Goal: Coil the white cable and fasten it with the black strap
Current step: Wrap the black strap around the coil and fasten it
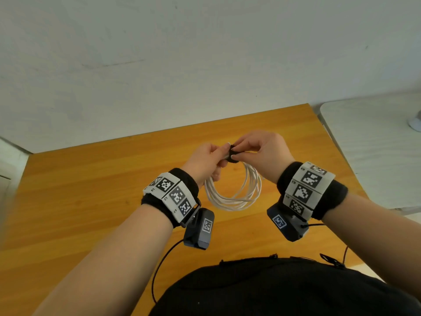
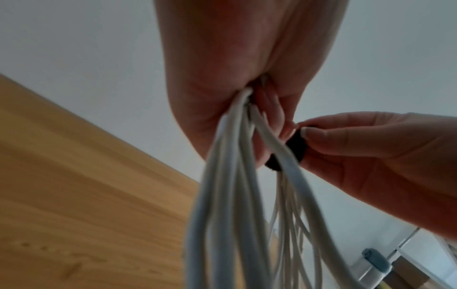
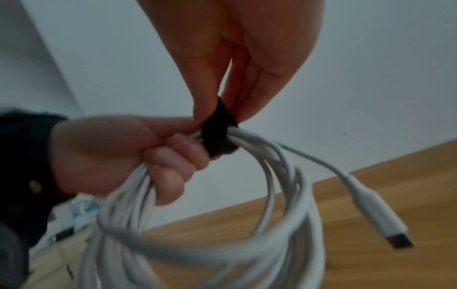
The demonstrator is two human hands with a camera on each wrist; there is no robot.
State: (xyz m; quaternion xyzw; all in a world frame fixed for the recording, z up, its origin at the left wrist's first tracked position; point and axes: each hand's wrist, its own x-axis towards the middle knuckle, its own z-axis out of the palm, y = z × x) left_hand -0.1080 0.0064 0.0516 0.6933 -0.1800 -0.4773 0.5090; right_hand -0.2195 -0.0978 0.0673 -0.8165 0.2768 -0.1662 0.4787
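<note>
- The white cable, already wound into a loose ring of many turns, is being held up above the wooden bench, hanging clear of it from its top.
- The bundled turns are being gripped at the top of the ring by the left hand, its fingers curled round the bundle, just to the left of the black strap.
- The black strap is being pinched between thumb and fingertips of the right hand; it is being wrapped crosswise round the bundle, its band lying at right angles to the run of the turns.
- The two grips are being kept touching, or nearly so, at the strap, with the ring hanging below both; the right hand is the nearer to the strap's free end.
- A free end with a white USB plug is being left trailing out to the right of the strap.
- Whether the strap's end is already being pressed closed cannot be told: its overlap is being covered by the right fingertips, and both wrist views are blurred.
</note>
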